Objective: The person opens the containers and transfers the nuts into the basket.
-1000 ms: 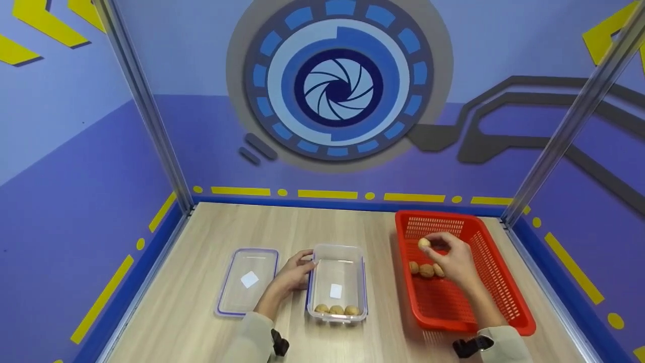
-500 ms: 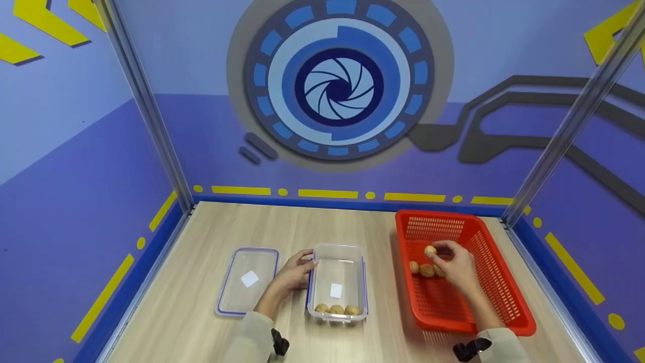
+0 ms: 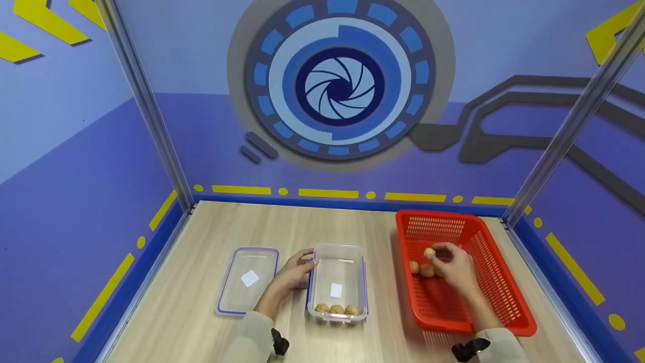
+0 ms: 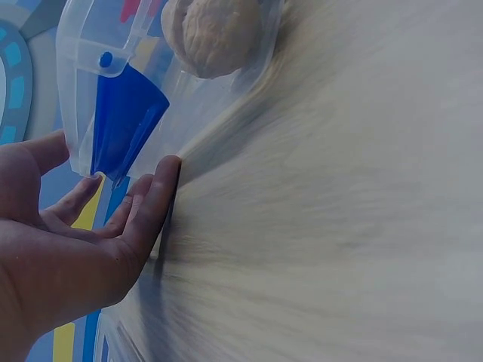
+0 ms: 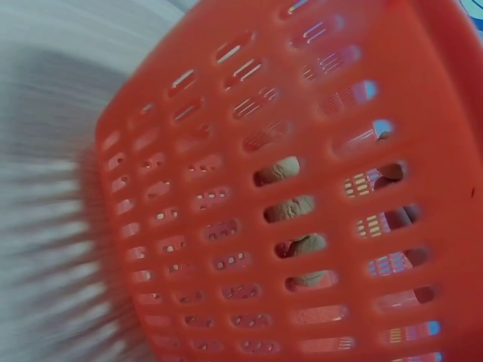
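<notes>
My right hand (image 3: 457,267) pinches a walnut (image 3: 429,252) between thumb and fingertips, over the red basket (image 3: 504,282). Other walnuts (image 3: 427,270) lie below it in the basket, partly covered by the hand. My left hand (image 3: 292,272) rests against the left side of a clear plastic container (image 3: 347,272), thumb at the rim. From the left wrist, its fingers (image 4: 155,200) look extended, touching the side near a blue locking flap (image 4: 124,121). Three walnuts (image 3: 336,310) sit in a row at the container's near end. The right wrist view shows mostly the slotted basket wall (image 5: 302,151), hiding the hand's grip.
A clear lid (image 3: 242,297) with a purple-blue edge lies flat on the wooden table (image 3: 282,227), left of my left hand. White paper squares mark lid and container. Printed panels (image 3: 211,146) and metal posts (image 3: 151,106) enclose the table on three sides.
My right hand has drawn slightly back toward me and to the right, bringing the pinched walnut along. The left hand and the container stay where they were.
</notes>
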`<state>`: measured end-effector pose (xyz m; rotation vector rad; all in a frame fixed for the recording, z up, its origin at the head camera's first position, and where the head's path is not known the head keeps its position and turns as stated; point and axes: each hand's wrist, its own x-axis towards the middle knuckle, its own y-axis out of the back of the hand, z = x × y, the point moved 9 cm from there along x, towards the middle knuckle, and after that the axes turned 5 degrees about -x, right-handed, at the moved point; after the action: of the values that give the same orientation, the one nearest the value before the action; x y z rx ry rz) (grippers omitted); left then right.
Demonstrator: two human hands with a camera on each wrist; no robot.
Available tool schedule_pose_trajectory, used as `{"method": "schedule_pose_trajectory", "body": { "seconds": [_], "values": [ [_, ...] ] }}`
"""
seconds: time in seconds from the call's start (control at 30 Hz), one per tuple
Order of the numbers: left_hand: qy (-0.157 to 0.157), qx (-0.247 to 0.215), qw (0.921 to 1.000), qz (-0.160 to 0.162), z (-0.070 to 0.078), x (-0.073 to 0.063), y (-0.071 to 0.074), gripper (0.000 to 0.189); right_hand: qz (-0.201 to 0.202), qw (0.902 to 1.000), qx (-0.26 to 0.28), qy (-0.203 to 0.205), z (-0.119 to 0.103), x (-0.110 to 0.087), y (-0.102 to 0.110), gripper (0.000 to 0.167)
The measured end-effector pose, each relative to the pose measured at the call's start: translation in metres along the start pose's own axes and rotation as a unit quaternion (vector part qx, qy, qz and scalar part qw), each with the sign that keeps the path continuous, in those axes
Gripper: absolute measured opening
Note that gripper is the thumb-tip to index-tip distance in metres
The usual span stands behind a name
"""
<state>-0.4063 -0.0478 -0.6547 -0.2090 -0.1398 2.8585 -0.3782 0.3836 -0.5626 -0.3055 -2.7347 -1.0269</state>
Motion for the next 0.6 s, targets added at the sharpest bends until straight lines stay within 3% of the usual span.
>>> {"method": "schedule_pose_trajectory", "body": {
  "seconds": [0.3,0.6],
  "values": [
    [0.008,-0.004,1.0000,0.004,-0.0021,-0.0005,0.0004,0.055,0.000,0.9998,0.022,-0.002,0.0002,-0.0002,-0.0015,0.035],
    [0.008,0.000,1.0000,0.005,-0.0007,-0.0022,0.0007,0.055,-0.012,0.9998,0.011,-0.008,0.0022,0.0009,-0.0050,0.035]
  ]
}}
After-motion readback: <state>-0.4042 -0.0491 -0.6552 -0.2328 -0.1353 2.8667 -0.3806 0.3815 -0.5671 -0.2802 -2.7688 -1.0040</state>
